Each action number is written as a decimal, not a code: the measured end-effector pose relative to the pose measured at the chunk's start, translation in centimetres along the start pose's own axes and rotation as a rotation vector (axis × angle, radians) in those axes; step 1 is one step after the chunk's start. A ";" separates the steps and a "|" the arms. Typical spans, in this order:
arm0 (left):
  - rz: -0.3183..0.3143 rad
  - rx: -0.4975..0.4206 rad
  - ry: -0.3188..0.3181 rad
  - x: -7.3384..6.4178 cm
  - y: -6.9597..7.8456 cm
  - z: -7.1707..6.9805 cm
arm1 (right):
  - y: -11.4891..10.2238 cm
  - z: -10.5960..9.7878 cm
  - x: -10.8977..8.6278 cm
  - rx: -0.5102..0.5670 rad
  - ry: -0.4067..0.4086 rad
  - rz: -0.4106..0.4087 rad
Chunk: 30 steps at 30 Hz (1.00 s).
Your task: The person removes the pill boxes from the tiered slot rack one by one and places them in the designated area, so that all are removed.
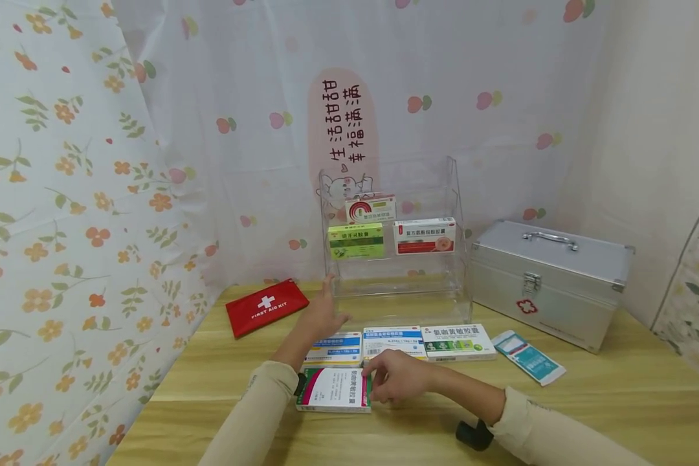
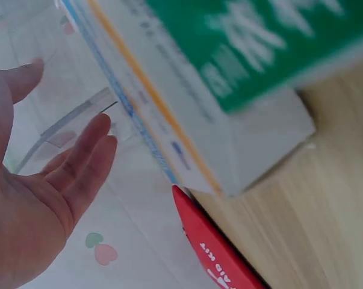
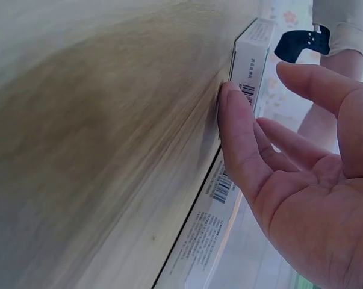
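Observation:
In the head view my left hand [image 1: 323,313] is beside the lower left edge of a clear tiered display rack [image 1: 399,303]. Its fingers are extended and the palm is bare in the left wrist view. My right hand [image 1: 400,377] is at the right end of a white medicine box with green and magenta bands [image 1: 339,389]. Loosely bent fingers lie close to that end, with the thumb apart in the right wrist view; contact is unclear. Behind it lie two blue-and-white medicine boxes [image 1: 393,343] and a white-and-green medicine box [image 1: 457,341].
The rack holds a green box [image 1: 356,241], a red-and-white box [image 1: 424,237] and another box [image 1: 371,210] higher up. A red first aid pouch [image 1: 267,307] lies at left. At right are a silver case [image 1: 550,281] and a blue-and-white packet [image 1: 529,357].

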<state>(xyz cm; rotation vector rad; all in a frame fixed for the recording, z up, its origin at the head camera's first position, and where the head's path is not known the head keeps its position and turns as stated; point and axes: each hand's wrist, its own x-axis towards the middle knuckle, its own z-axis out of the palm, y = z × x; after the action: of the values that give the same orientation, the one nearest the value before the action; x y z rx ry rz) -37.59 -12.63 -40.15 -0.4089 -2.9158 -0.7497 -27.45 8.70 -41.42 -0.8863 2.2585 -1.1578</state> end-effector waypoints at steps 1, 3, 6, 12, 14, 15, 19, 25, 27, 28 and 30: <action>-0.001 0.003 0.001 0.1 0.1 0.0 | -0.1 0.0 0.1 0.003 -0.002 0.000; 0.006 0.008 0.006 0.2 0.3 -0.1 | -0.2 0.0 0.3 0.005 -0.003 -0.004; 0.011 0.012 0.013 0.3 0.4 -0.1 | -0.4 0.1 0.5 0.006 0.006 0.006; 0.012 0.044 0.017 0.2 0.3 0.2 | -0.4 0.5 0.9 -0.001 0.017 0.007; 0.010 0.062 0.024 0.2 0.2 0.3 | -0.4 0.6 1.0 -0.002 0.019 -0.003; 0.008 0.066 0.029 0.2 0.2 0.3 | -0.4 0.6 1.1 -0.001 0.020 -0.009; -0.008 0.084 0.040 0.3 0.2 0.3 | -0.4 0.6 1.4 -0.009 0.027 -0.017; -0.024 0.122 0.028 0.4 0.3 0.3 | -0.3 0.5 1.4 -0.019 0.031 -0.025; -0.033 0.139 0.024 0.4 0.4 0.3 | -0.3 0.6 1.4 -0.010 0.029 -0.026; -0.038 0.145 0.023 0.4 0.3 0.3 | -0.3 0.6 1.4 -0.007 0.029 -0.022; -0.044 0.154 0.023 0.3 0.3 0.3 | -0.2 0.6 1.3 0.001 0.031 -0.013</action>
<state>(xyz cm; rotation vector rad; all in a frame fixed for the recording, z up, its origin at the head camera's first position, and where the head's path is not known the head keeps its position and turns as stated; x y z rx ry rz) -37.83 -12.14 -40.20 -0.3197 -2.9436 -0.5256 -27.88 7.36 -41.67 -0.8901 2.2799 -1.1861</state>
